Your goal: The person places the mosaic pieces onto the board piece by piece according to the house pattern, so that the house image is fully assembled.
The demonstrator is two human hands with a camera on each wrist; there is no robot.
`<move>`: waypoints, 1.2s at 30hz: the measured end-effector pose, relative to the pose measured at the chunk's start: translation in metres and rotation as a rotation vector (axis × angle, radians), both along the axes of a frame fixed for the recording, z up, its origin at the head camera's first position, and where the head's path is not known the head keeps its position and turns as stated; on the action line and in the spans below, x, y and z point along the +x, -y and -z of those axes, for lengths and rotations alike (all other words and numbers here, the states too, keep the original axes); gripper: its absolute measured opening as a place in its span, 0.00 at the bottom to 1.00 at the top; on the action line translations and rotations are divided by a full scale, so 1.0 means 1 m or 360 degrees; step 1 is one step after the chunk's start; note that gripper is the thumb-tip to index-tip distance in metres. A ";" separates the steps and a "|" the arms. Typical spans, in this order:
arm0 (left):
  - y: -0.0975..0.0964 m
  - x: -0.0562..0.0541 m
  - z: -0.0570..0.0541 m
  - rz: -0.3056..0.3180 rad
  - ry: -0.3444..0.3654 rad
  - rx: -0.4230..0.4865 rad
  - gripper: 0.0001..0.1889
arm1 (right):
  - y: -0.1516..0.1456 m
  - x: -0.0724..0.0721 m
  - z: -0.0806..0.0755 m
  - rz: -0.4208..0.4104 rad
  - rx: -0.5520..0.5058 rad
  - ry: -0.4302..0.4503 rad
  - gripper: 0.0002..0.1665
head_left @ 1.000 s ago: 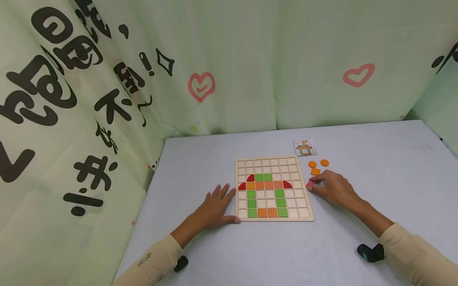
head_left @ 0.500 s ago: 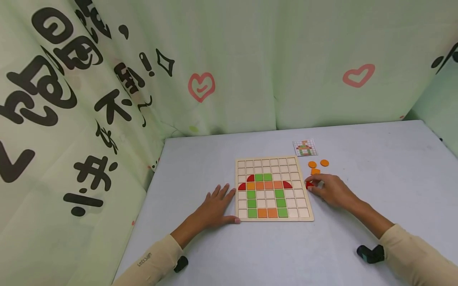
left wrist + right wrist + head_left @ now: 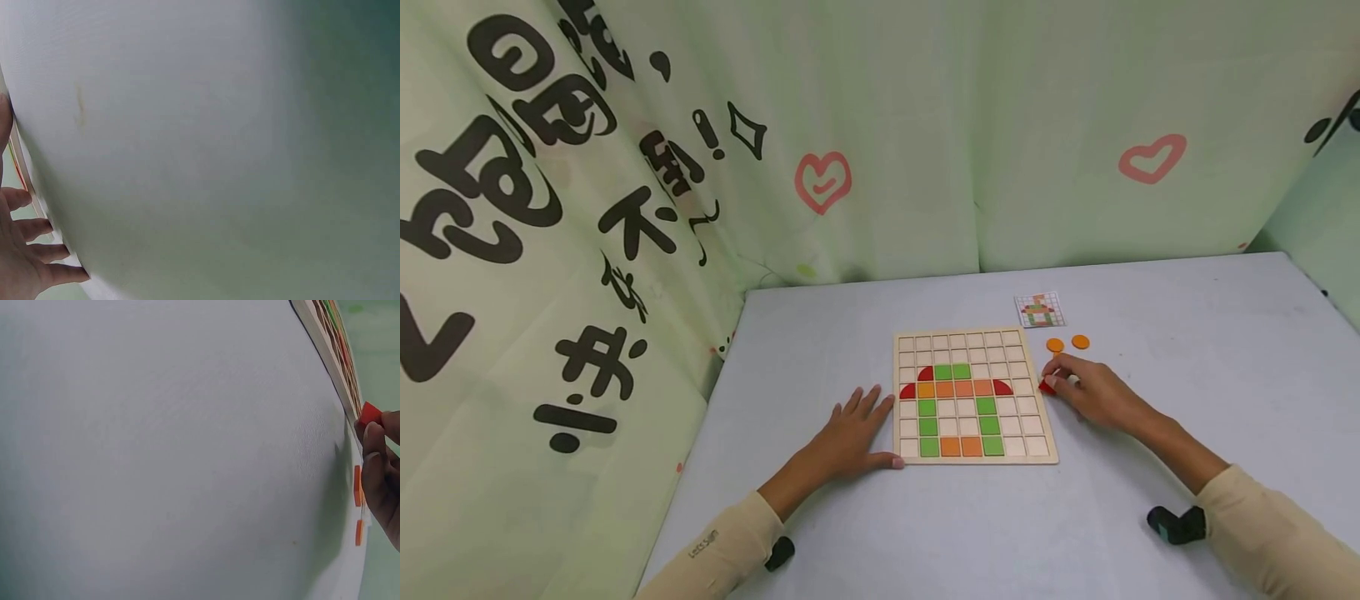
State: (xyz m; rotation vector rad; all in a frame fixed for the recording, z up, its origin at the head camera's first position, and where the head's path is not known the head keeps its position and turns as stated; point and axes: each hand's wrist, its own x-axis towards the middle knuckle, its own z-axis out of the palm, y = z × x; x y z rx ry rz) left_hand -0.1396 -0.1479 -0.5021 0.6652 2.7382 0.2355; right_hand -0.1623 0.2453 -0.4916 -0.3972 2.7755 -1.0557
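A wooden grid board [image 3: 1022,427] lies on the table, with red, green and orange tiles set in some of its squares. My left hand [image 3: 844,442] rests with spread fingers against the board's left edge; the left wrist view catches its fingers [image 3: 59,274] at the far left. Beside the board's right edge, my right hand [image 3: 1101,395] pinches a small red tile [image 3: 370,414] between thumb and fingertips. In the head view most of that tile is hidden by the fingers. Behind this hand lie two round orange pieces [image 3: 1055,345]; an orange square piece is mostly covered by it.
A small pattern card [image 3: 1040,309] lies beyond the board's upper right corner. White cloth covers the table [image 3: 1000,533], and a pale green curtain [image 3: 895,167] with printed hearts and lettering hangs along its back and left sides.
The red tile has turned within my right fingertips, its colour showing darker now. My right fingers have shifted slightly and cover more of the orange square. The left hand has stayed still.
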 end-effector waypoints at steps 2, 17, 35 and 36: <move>0.000 0.000 0.001 0.0001 -0.0005 0.0002 0.54 | 0.000 0.000 0.000 0.0000 -0.0032 0.0043 0.07; -0.001 -0.001 0.003 -0.0004 -0.0023 -0.0011 0.54 | 0.003 -0.003 -0.006 0.0007 -0.0036 0.0016 0.11; -0.001 0.000 0.001 -0.0001 -0.0024 -0.0001 0.54 | 0.006 -0.007 -0.004 0.0016 -0.0055 0.0136 0.20; -0.001 0.000 0.001 0.0000 -0.0024 0.0000 0.54 | 0.006 -0.007 -0.004 0.0009 -0.0050 0.0137 0.21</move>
